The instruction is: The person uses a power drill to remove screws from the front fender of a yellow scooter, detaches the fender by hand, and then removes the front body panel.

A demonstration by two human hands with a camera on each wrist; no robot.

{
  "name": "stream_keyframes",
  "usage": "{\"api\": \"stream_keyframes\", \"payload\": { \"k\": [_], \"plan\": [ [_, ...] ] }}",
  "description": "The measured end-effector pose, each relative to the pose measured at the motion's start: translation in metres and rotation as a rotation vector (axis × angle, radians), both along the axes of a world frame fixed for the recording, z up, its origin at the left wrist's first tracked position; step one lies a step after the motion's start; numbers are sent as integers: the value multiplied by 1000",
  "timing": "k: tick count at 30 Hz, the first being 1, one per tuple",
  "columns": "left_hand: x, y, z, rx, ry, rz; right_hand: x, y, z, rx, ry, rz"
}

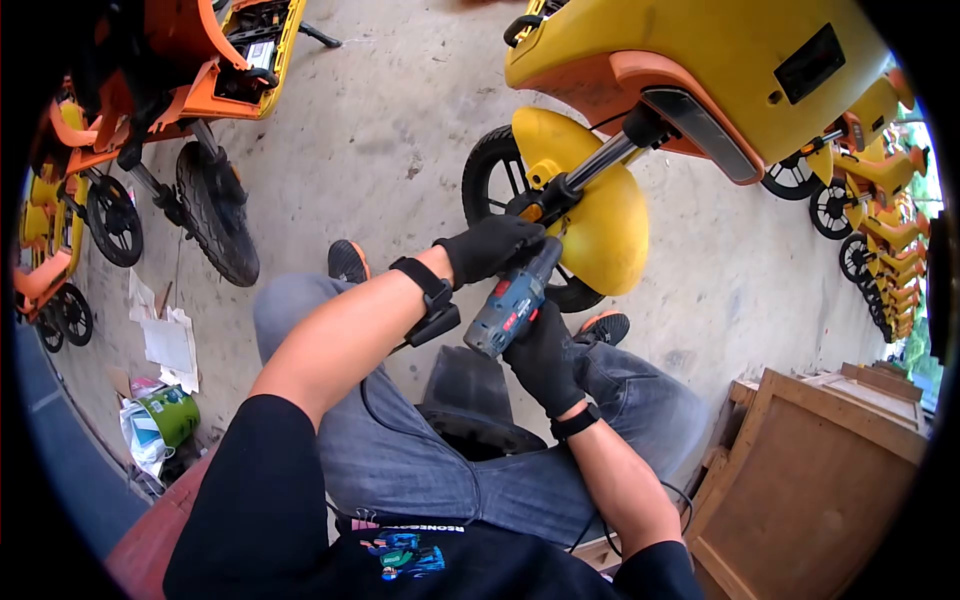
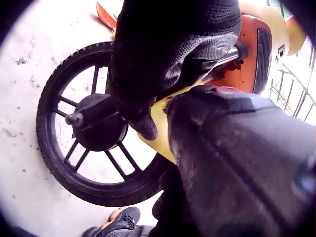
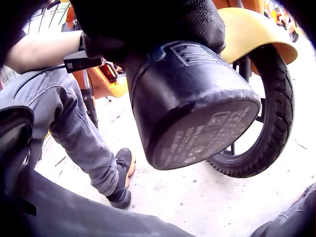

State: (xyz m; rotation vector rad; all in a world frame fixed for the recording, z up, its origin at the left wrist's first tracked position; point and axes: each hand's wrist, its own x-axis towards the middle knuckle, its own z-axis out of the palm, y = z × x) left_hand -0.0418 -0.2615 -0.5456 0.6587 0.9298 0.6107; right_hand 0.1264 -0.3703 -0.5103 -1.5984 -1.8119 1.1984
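My gloved right hand (image 1: 545, 360) grips the handle of a blue-grey cordless drill (image 1: 512, 305). Its battery base (image 3: 202, 133) points at the camera in the right wrist view. The drill's nose is up against the yellow front fender (image 1: 615, 225) of a scooter, where the bit tip is hidden. Just left of the nose, my gloved left hand (image 1: 495, 248) is curled round the lower fork leg (image 1: 590, 165), beside an orange reflector. In the left wrist view its thumb lies along the fender edge, over the spoked front wheel (image 2: 98, 123).
The yellow scooter body (image 1: 700, 60) rises above the wheel. Other orange and yellow scooters (image 1: 885, 240) line the right, with more at left. A wooden crate (image 1: 810, 480) stands at lower right. A green bucket (image 1: 170, 415) and papers (image 1: 170, 345) lie at left.
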Motion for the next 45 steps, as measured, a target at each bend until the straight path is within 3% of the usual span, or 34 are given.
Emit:
{"api": "stream_keyframes", "payload": {
  "k": [4,8,10,11,13,14,17,18,19,20,21,22,23,25,29,31,33,35,39,45],
  "plan": [
    [24,13,21,-166,-160,231,19,-5,-2,56,-29,23],
    [28,17,8,-177,-243,187,33,-5,8,24,-62,58],
    [25,18,4,-66,26,114,38,1,13,12,-31,94],
    [19,16,2,-83,32,119,42,2,19,-14,10,99],
    [1,20,-4,46,304,-65,46,6,32,-189,350,24],
    [-7,21,-12,-33,306,-39,51,9,39,-187,395,46],
    [-29,18,-20,148,512,-171,60,16,61,-527,700,-283],
    [-33,15,-12,-80,452,-34,69,25,53,-558,548,-300],
    [-43,9,-18,-117,438,24,60,36,59,-586,399,-318],
    [-50,6,-24,-102,583,-44,55,34,81,-385,631,-256],
    [-56,3,-26,-84,723,-117,60,30,81,-436,735,-310],
    [-68,-3,-40,112,954,-299,63,29,80,-424,755,-302],
    [-75,-16,-54,102,960,-309,65,27,82,-412,773,-294],
    [-87,-40,-87,375,1310,-611,65,26,91,-393,746,-306],
    [-85,-70,-122,74,1287,-800,83,27,82,-154,498,-183],
    [-79,-102,-168,110,1255,-815,76,26,96,-333,663,-504],
    [-59,-120,-192,185,1158,-979,81,26,87,-267,539,-525],
    [-40,-130,-198,243,1060,-994,84,21,81,-208,502,-479],
    [8,-141,-194,293,1071,-764,78,26,71,-332,588,-703],
    [41,-150,-228,394,1054,-893,66,42,66,-349,455,-761]
  ]
}}
